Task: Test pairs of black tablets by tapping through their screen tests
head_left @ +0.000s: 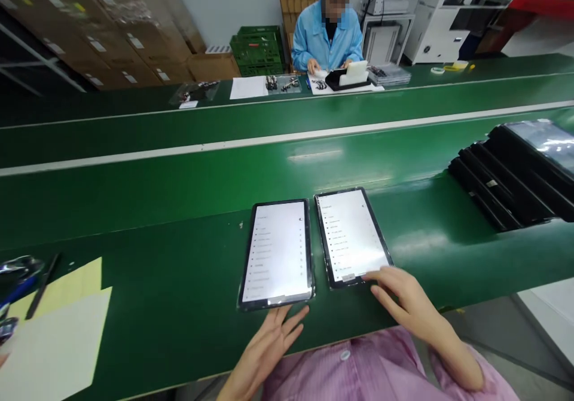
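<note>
The left tablet (278, 251) lay flat on the green bench (179, 305), screen lit, with what looked like clear film at its rim. The left hand (271, 338) was loosely spread at its lower edge, gripping nothing; whether its fingertips touched was unclear. Just beside lay the right tablet (352, 233), also lit; the right hand (406, 299) was relaxed and part open, a fingertip at the lower edge, nothing held. Both tablets seemed fairly light, stiff, slippery and fragile at the glass; the long sides looked the safest hold.

Behind, cartons (134, 36) stood stacked, contents hidden, then green crates (256, 48), contents indistinct. A clear bag (287, 84) held small dark parts. A white block (354, 73) stood in or against a black tray (334, 82) before a co-worker (327, 42). Rightmost, black sleeves (502, 183) overlapped, their contents unseen.
</note>
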Action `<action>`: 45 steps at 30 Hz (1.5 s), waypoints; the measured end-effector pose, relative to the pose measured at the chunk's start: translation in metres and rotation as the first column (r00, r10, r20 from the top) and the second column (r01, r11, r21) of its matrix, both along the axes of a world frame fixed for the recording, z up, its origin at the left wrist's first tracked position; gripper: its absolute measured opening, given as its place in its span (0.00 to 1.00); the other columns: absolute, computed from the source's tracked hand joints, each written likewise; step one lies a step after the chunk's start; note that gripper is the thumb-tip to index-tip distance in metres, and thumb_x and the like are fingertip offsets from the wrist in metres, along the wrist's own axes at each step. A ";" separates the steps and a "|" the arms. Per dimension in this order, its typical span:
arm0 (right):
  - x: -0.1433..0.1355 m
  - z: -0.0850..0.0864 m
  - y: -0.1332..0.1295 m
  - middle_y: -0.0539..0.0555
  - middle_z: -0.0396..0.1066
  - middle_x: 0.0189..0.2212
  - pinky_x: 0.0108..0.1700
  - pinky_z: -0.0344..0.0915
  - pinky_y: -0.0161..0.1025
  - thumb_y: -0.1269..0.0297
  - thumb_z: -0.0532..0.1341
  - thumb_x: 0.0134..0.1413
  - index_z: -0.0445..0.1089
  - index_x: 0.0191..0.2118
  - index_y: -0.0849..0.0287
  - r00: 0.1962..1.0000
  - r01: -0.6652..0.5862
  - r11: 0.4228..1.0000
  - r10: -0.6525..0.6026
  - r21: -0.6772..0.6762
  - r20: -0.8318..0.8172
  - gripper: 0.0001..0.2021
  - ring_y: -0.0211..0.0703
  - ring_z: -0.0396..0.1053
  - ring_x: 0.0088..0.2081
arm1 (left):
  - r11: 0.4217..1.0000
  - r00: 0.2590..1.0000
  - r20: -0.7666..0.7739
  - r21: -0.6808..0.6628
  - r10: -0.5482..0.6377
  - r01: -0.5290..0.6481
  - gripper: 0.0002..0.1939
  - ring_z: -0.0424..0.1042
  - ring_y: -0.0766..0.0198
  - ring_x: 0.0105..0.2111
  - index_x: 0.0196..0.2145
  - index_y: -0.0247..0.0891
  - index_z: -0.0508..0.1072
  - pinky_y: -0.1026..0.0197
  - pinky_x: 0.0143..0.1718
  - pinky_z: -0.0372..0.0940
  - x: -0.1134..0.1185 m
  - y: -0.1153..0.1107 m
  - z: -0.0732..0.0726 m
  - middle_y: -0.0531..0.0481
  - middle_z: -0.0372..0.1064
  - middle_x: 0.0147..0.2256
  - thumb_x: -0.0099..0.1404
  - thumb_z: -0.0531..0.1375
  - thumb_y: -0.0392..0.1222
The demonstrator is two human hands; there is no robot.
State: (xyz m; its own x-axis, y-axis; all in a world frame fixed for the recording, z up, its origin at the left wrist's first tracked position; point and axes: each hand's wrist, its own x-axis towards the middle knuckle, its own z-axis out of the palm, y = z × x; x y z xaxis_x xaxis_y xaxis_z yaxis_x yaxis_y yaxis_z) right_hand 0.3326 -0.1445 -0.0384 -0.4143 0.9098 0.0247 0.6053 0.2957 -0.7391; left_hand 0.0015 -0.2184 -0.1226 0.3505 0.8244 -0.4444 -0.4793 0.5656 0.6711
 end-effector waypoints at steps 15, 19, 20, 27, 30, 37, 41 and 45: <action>0.000 -0.019 0.036 0.61 0.59 0.58 0.59 0.52 0.64 0.56 0.54 0.70 0.79 0.45 0.48 0.937 -0.055 0.844 -0.141 0.533 0.320 0.15 0.59 0.57 0.57 | 0.779 -0.201 -0.791 0.462 0.578 0.423 0.28 0.66 0.44 0.54 0.61 0.35 0.67 0.40 0.56 0.55 -0.011 0.027 0.041 0.35 0.72 0.53 0.73 0.47 0.54; 0.016 -0.014 0.025 0.63 0.59 0.56 0.56 0.56 0.64 0.60 0.49 0.71 0.77 0.48 0.53 0.940 0.059 0.803 -0.245 0.593 0.238 0.18 0.60 0.57 0.54 | 0.628 -0.177 -0.714 0.437 0.677 0.644 0.29 0.66 0.45 0.53 0.67 0.36 0.57 0.40 0.60 0.46 0.005 0.024 0.033 0.37 0.73 0.50 0.73 0.49 0.49; 0.015 -0.015 0.022 0.63 0.59 0.55 0.55 0.57 0.63 0.60 0.49 0.71 0.77 0.48 0.53 0.944 0.071 0.799 -0.248 0.597 0.220 0.18 0.60 0.58 0.54 | 0.584 -0.151 -0.688 0.454 0.710 0.673 0.30 0.66 0.45 0.53 0.68 0.37 0.55 0.41 0.60 0.44 0.007 0.023 0.034 0.37 0.73 0.51 0.73 0.50 0.50; -0.021 -0.026 0.017 0.61 0.54 0.62 0.62 0.48 0.67 0.54 0.55 0.67 0.72 0.56 0.46 0.909 -0.018 0.858 -0.200 0.513 0.366 0.17 0.61 0.55 0.57 | 0.618 -0.174 -0.631 0.603 0.756 0.504 0.30 0.66 0.44 0.54 0.68 0.37 0.54 0.42 0.60 0.46 0.001 0.028 0.037 0.34 0.68 0.54 0.74 0.42 0.54; -0.031 -0.032 0.022 0.64 0.50 0.64 0.61 0.45 0.71 0.50 0.55 0.67 0.68 0.61 0.45 0.879 0.007 0.870 -0.240 0.493 0.411 0.21 0.65 0.52 0.60 | 0.694 -0.205 -0.688 0.570 0.696 0.441 0.28 0.67 0.45 0.53 0.66 0.39 0.58 0.42 0.60 0.45 -0.005 0.030 0.033 0.35 0.69 0.53 0.74 0.42 0.53; -0.030 -0.044 0.028 0.64 0.52 0.63 0.61 0.45 0.73 0.51 0.56 0.66 0.64 0.63 0.47 0.836 0.086 0.890 -0.309 0.449 0.453 0.22 0.65 0.52 0.61 | 0.718 -0.209 -0.712 0.550 0.670 0.427 0.30 0.65 0.44 0.56 0.65 0.37 0.59 0.41 0.61 0.43 0.000 0.036 0.032 0.34 0.69 0.54 0.73 0.43 0.56; -0.026 -0.042 0.026 0.66 0.51 0.63 0.61 0.48 0.71 0.52 0.52 0.68 0.57 0.66 0.50 0.861 0.116 0.878 -0.322 0.464 0.393 0.25 0.64 0.54 0.60 | 0.715 -0.222 -0.725 0.491 0.652 0.498 0.32 0.64 0.42 0.55 0.65 0.38 0.59 0.37 0.61 0.37 0.005 0.038 0.033 0.35 0.71 0.53 0.72 0.44 0.59; -0.021 -0.037 0.025 0.66 0.53 0.61 0.61 0.49 0.70 0.52 0.50 0.69 0.49 0.69 0.52 0.899 0.167 0.850 -0.339 0.499 0.277 0.28 0.64 0.55 0.60 | 0.684 -0.296 -0.620 0.612 0.727 0.397 0.36 0.66 0.43 0.50 0.64 0.34 0.60 0.37 0.59 0.43 0.000 0.034 0.033 0.33 0.70 0.50 0.72 0.41 0.62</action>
